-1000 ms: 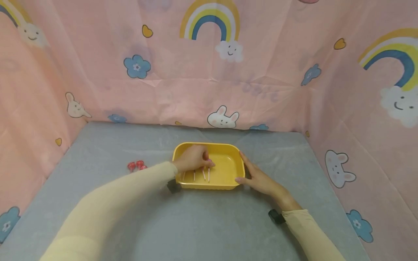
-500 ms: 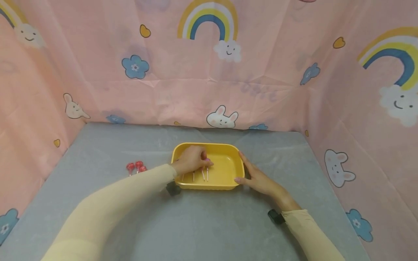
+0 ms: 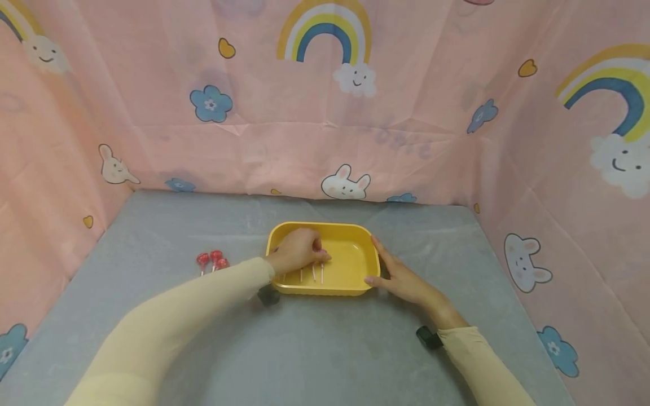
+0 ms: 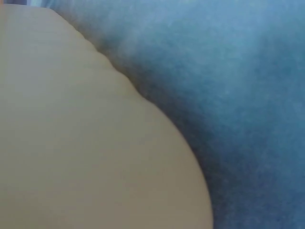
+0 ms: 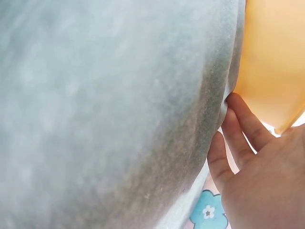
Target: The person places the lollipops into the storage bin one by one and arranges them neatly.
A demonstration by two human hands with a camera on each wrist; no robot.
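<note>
In the head view, my left hand [image 3: 297, 248] is inside a yellow plastic box [image 3: 355, 256], thumb and fingertips pinching at the heads of lollipops there. White lollipop sticks [image 3: 322, 274] point toward the near wall, several side by side. A purplish lollipop head [image 3: 324, 252] shows beside the fingertips; other heads are hidden under the hand. My right hand [image 3: 403, 276] holds the box's right end, thumb at the near rim and fingers along the outer side. In the right wrist view, those fingers [image 5: 245, 124] lie against the yellow wall. Only sleeve [image 4: 95, 133] and cloth fill the left wrist view.
Several red lollipops [image 3: 215, 256] lie on the grey cloth-covered table [image 3: 325, 349] left of the box, partly covered by the left sleeve. A pink printed curtain [image 3: 284, 141] hangs behind and at both sides.
The left hand stays in the box with only a small shift of its fingers. One stick beneath them now lies straighter and slightly farther left. The right hand keeps its place.
</note>
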